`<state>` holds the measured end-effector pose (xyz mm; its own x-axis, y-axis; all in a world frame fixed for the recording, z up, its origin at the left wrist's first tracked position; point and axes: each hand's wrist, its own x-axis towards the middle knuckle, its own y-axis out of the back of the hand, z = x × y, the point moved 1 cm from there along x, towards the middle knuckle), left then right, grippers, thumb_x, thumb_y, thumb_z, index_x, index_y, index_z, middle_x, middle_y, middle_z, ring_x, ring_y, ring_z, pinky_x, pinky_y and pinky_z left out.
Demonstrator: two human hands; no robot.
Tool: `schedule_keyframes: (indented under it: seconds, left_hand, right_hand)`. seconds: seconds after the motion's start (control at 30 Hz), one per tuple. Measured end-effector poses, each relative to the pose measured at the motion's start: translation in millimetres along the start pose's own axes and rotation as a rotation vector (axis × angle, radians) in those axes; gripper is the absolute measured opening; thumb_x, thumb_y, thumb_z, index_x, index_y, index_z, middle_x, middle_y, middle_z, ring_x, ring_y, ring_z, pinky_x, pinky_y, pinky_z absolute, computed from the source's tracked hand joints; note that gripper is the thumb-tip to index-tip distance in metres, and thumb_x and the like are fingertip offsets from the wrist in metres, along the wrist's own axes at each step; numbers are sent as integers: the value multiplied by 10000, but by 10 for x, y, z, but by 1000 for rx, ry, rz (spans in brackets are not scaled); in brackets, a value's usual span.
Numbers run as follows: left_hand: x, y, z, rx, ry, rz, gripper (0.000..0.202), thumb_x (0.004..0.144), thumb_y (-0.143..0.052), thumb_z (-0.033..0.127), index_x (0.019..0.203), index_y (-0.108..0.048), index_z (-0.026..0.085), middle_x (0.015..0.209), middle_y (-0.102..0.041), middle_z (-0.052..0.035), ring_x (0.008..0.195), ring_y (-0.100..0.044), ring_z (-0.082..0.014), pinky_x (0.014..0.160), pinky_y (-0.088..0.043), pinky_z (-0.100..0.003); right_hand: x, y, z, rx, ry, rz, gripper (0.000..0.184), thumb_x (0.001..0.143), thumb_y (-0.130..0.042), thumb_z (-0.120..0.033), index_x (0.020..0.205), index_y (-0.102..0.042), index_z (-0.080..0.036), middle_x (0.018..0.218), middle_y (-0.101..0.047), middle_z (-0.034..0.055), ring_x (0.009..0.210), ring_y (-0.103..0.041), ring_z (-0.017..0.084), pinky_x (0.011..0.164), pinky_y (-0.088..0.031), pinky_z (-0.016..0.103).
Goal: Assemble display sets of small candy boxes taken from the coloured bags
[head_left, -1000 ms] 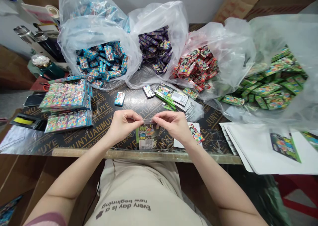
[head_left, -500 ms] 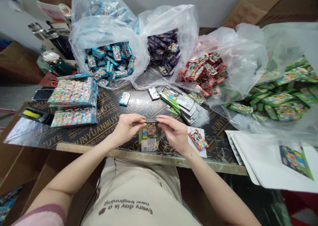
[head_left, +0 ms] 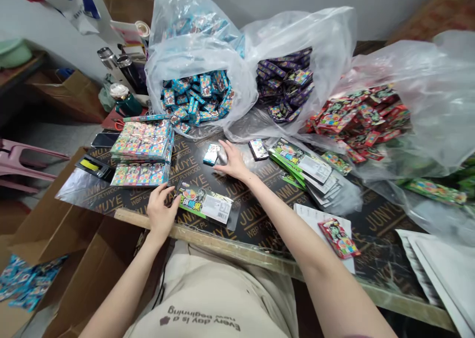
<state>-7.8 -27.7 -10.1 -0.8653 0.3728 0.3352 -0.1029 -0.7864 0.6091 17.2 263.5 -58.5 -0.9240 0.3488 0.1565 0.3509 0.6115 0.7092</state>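
Note:
My left hand (head_left: 161, 210) pinches the left end of a clear packet (head_left: 206, 205) with a green printed card, which lies flat near the table's front edge. My right hand (head_left: 232, 163) reaches forward with fingers spread, its fingertips touching a small blue box (head_left: 212, 154) lying on the dark tabletop (head_left: 260, 214). A small purple box (head_left: 258, 149) lies just right of that hand.
Clear bags of blue (head_left: 196, 98), purple (head_left: 285, 83), red (head_left: 359, 115) and green boxes (head_left: 434, 189) line the back. Stacked filled packets (head_left: 141, 147) sit at left, empty card packets (head_left: 308, 167) in the middle, a red box (head_left: 338, 237) on paper at right. Cardboard cartons (head_left: 85, 273) stand below left.
Both hands were pinching the packet's top edge. Now the left hand has laid it down to the left, and the right hand has let go and reached forward to the blue box.

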Motion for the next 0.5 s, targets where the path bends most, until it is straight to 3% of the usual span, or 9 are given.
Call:
schedule_keyframes:
  seconds: [0.07, 0.17, 0.23, 0.3, 0.37, 0.43, 0.5]
  left_hand:
    - [-11, -79, 104, 84, -180, -168, 234, 804, -674, 279, 1027, -689, 211, 1168, -656, -115, 1121, -594, -289, 1003, -463, -504]
    - [15, -332, 303, 10, -386, -611, 391, 738, -740, 280, 1120, -668, 232, 1276, -626, -112, 1247, -526, -304, 1090, -371, -549]
    - [48, -489, 411, -90, -338, -727, 456, 686, -788, 317, 1119, -674, 232, 1312, -610, -120, 1293, -488, -324, 1126, -295, -580]
    - [95, -601, 494, -270, -57, -669, 409, 726, -750, 403, 1076, -688, 201, 1217, -666, -142, 1208, -563, -319, 1081, -358, -571]
    - [131, -682, 576, -578, 342, -629, 421, 789, -651, 520, 1022, -691, 172, 1047, -726, -141, 1037, -661, -294, 950, -489, -518]
    - [148, -749, 685, -923, 674, -720, 471, 780, -627, 585, 978, -688, 162, 926, -742, -124, 891, -705, -262, 837, -553, -447]
    - [148, -799, 805, -1137, 851, -824, 445, 680, -752, 526, 919, -691, 156, 860, -741, -101, 779, -711, -218, 759, -572, -361]
  right_hand:
    - [96, -90, -68, -74, -2, -46, 1007, 625, -816, -400, 1478, -325, -185, 1512, -319, 235, 1409, -279, 396, 1075, -277, 596]
    - [142, -100, -150, -89, 15, -40, 882, 638, -784, -304, 1425, -414, -157, 1362, -494, 203, 1299, -428, 364, 1071, -315, 533]
    - [65, -27, -190, 29, 20, 32, 814, 635, -759, -256, 1381, -452, -148, 1285, -544, 167, 1220, -496, 318, 1061, -361, 466]
    - [-120, 84, -244, 246, 30, 105, 846, 650, -752, -283, 1406, -386, -179, 1298, -535, 138, 1192, -523, 273, 1042, -402, 408]
    - [-395, 199, -327, 464, 43, 128, 929, 681, -752, -365, 1457, -259, -233, 1325, -519, 114, 1196, -534, 244, 1042, -413, 388]
    - [-715, 300, -420, 588, 45, 105, 1022, 675, -768, -456, 1482, -170, -269, 1337, -512, 108, 1233, -520, 247, 1072, -391, 402]
    - [-1028, 388, -485, 591, 29, 82, 1059, 662, -779, -502, 1489, -155, -287, 1384, -480, 113, 1300, -469, 262, 1109, -353, 423]
